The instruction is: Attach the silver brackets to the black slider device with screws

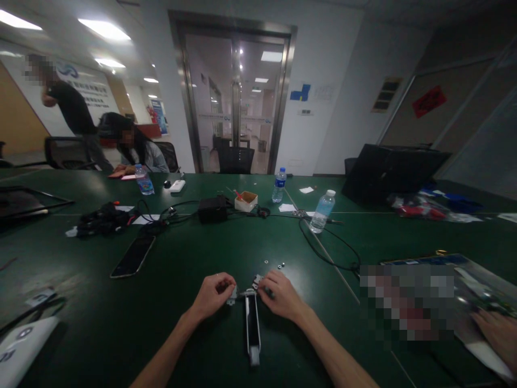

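Note:
My left hand (213,296) is closed in a pinch on the edge of a small grey metal plate (231,296) low over the table. Across from it, my right hand (281,297) has its fingers curled together beside a small metal bracket (257,280); what they grip, perhaps something dark, is too small to name. Between the two hands lies a long narrow device (253,323) with a pale frame and a dark middle, its far end close to my fingertips. Just beyond my right hand are several tiny nut-like parts (280,267).
A phone (134,257) and tangled black cables (107,218) lie left. Farther back stand a black power adapter (212,209), a small box (246,201) and water bottles (323,211). A co-worker's hand (498,331) rests by circuit boards at right. Another person sits across the table.

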`<state>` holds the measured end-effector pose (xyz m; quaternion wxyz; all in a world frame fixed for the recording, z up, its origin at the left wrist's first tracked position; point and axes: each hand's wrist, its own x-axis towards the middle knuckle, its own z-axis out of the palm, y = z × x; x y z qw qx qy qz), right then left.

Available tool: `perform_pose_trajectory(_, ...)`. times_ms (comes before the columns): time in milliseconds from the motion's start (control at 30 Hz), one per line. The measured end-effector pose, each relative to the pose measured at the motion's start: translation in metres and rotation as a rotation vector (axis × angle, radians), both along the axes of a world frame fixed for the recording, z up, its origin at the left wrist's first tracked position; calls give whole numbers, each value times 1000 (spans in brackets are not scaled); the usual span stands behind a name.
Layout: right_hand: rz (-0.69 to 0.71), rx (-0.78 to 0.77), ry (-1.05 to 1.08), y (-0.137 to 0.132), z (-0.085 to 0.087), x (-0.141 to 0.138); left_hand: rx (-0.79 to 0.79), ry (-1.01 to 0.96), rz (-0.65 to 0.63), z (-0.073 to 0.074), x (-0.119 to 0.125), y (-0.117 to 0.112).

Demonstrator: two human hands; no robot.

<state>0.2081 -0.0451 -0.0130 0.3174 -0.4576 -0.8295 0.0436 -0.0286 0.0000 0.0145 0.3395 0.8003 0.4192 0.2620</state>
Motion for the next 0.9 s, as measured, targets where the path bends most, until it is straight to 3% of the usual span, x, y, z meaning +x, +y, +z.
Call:
perform_pose_trajectory(167, -18, -95, -20, -1, 5, 12, -37, 78, -24, 0, -2, 2)
perform_pose_trajectory(467, 0, -183, -63, 0, 2, 7, -67, 190, -15, -2, 1, 3)
perform_pose_trajectory(900, -10, -221, -65, -1, 1, 5, 14, 245, -81, -13, 5, 4)
